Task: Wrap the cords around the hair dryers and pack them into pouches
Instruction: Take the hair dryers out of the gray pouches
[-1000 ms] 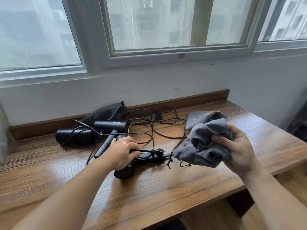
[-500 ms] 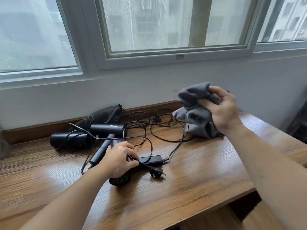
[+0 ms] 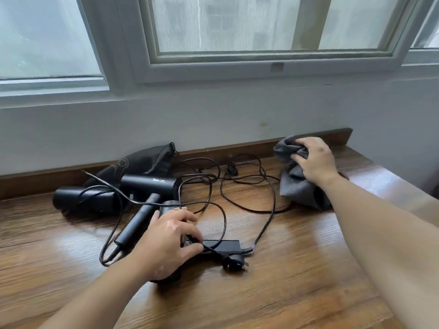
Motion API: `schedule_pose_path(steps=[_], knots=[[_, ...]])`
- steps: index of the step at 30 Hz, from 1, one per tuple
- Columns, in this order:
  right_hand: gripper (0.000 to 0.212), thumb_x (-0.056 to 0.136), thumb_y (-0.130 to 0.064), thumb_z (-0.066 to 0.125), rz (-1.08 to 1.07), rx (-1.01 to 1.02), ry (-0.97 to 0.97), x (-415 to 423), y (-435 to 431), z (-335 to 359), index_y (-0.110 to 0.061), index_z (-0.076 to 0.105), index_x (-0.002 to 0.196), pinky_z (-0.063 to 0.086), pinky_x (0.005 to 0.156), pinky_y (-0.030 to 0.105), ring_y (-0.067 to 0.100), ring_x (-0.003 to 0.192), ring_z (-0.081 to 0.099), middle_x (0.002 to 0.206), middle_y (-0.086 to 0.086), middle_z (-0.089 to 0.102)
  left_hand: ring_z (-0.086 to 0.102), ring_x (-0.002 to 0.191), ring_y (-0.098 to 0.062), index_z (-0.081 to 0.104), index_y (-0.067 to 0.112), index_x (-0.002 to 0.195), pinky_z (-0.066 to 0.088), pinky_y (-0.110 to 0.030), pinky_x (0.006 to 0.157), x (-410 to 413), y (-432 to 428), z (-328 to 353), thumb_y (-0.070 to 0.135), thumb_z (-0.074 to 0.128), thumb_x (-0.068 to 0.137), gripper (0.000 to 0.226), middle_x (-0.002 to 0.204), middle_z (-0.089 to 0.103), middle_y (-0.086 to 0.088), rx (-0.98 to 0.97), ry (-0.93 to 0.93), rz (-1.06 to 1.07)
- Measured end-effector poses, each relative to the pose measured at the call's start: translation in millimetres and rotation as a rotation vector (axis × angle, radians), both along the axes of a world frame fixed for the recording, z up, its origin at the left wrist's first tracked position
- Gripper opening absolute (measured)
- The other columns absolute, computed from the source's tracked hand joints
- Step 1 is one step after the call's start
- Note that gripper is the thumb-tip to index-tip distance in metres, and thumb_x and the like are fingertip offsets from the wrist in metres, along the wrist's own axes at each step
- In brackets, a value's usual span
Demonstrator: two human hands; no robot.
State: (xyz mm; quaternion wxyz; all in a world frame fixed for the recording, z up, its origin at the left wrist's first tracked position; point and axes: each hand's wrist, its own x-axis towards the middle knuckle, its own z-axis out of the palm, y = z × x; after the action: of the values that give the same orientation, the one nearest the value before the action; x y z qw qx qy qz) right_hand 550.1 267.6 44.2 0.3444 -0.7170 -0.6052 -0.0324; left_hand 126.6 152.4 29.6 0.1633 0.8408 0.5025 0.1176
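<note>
My left hand (image 3: 169,243) lies over a black hair dryer (image 3: 221,245) near the table's middle, its thumb and fingers curled round the dryer's body and cord. The plug (image 3: 234,264) rests just right of it. My right hand (image 3: 314,160) grips a bunched grey pouch (image 3: 297,186) against the table at the back right. Two more black hair dryers (image 3: 149,184) (image 3: 83,200) lie at the back left, partly on a black pouch (image 3: 145,160). Loose black cords (image 3: 240,186) tangle between them.
The wooden table (image 3: 285,293) runs along a white wall under windows, with a low wooden strip (image 3: 237,148) at its back edge. The table's right edge falls away near my right forearm.
My right hand has carried the grey pouch from in front of me up and back, then set it down at the table's back right. My left hand stayed on the dryer.
</note>
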Motion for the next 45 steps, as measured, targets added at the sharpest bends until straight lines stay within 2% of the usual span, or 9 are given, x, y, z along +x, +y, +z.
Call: schedule_pose_path(steps=[5,10,18,24,29,33,38,42,45], knots=[[0.046,0.092,-0.036,0.07,-0.221,-0.153,-0.165,13.1,12.8,-23.9,-0.027,0.056,0.135,0.04,0.107,0.049,0.034,0.133,0.04,0.147,0.008,0.045,0.027,0.137,0.008,0.063,0.057,0.085,0.006,-0.051,0.127,-0.9,-1.5,0.1,0.062,0.064,0.088,0.006,0.132,0.039,0.037,-0.026,-0.011,0.026],[0.048,0.094,-0.049,0.059,-0.445,-0.389,-0.244,24.4,11.5,-28.9,-0.028,0.049,0.136,0.028,0.111,0.062,0.039,0.137,0.032,0.147,0.014,0.038,0.02,0.132,0.017,0.068,0.053,0.088,0.0,-0.047,0.127,-0.4,-1.6,-3.5,0.061,0.066,0.087,0.008,0.125,0.035,0.045,-0.014,-0.043,0.028],[0.084,0.084,-0.074,0.057,-0.092,-0.26,-0.297,-30.7,-52.0,-1.0,-0.041,0.026,0.155,0.02,0.12,0.058,0.033,0.155,0.008,0.168,0.006,0.009,0.026,0.131,0.014,0.067,0.055,0.087,0.004,-0.047,0.127,2.2,-2.1,0.4,0.061,0.066,0.087,0.006,0.133,0.04,0.037,-0.008,-0.043,0.026],[0.058,0.103,-0.055,0.038,0.057,-0.469,-0.324,-60.3,-105.7,-47.2,-0.051,0.014,0.155,0.016,0.119,0.067,0.026,0.156,-0.011,0.169,-0.008,-0.012,0.035,0.134,0.005,0.064,0.057,0.08,0.013,-0.052,0.124,-0.7,-3.7,0.7,0.062,0.067,0.086,0.008,0.13,0.042,0.037,0.005,-0.033,0.024],[0.052,0.107,-0.04,0.037,0.017,-0.546,-0.222,-29.9,-75.3,-47.2,-0.052,0.017,0.154,0.025,0.115,0.07,0.029,0.155,-0.009,0.17,-0.005,-0.005,0.034,0.137,0.004,0.065,0.056,0.081,0.013,-0.052,0.125,-0.3,-5.5,-1.7,0.061,0.067,0.087,0.008,0.13,0.042,0.037,0.0,-0.037,0.032],[0.048,0.107,-0.044,0.035,-0.056,-0.578,-0.143,-1.8,-48.5,-47.3,-0.052,0.023,0.153,0.021,0.116,0.07,0.029,0.156,-0.006,0.17,-0.003,0.002,0.03,0.139,0.006,0.069,0.052,0.087,0.005,-0.05,0.127,1.7,-4.1,-0.3,0.059,0.067,0.088,0.007,0.134,0.042,0.035,-0.001,-0.047,0.037],[0.051,0.105,-0.05,0.036,-0.14,-0.633,-0.152,19.8,-36.5,-48.4,-0.05,0.023,0.154,0.021,0.116,0.07,0.029,0.156,-0.006,0.17,-0.002,0.004,0.029,0.142,0.004,0.07,0.054,0.091,0.007,-0.053,0.126,4.0,2.9,-1.4,0.061,0.066,0.087,0.009,0.14,0.043,0.033,0.006,-0.058,0.004],[0.056,0.103,-0.05,0.04,-0.163,-0.547,-0.239,-7.9,-46.2,-40.9,-0.044,0.019,0.155,0.028,0.113,0.068,0.033,0.155,-0.007,0.169,-0.002,-0.001,0.027,0.145,-0.001,0.073,0.049,0.101,0.008,-0.054,0.126,7.2,3.6,2.1,0.059,0.067,0.088,0.018,0.15,0.038,0.03,0.025,-0.05,-0.006],[0.059,0.103,-0.052,0.041,-0.098,-0.448,-0.267,-58.9,-61.1,-28.1,-0.039,0.019,0.156,0.032,0.114,0.063,0.034,0.154,-0.003,0.169,0.001,-0.001,0.027,0.144,-0.005,0.074,0.048,0.103,0.021,-0.05,0.124,6.2,2.4,2.7,0.058,0.07,0.086,0.021,0.152,0.039,0.026,0.076,-0.074,-0.02]])
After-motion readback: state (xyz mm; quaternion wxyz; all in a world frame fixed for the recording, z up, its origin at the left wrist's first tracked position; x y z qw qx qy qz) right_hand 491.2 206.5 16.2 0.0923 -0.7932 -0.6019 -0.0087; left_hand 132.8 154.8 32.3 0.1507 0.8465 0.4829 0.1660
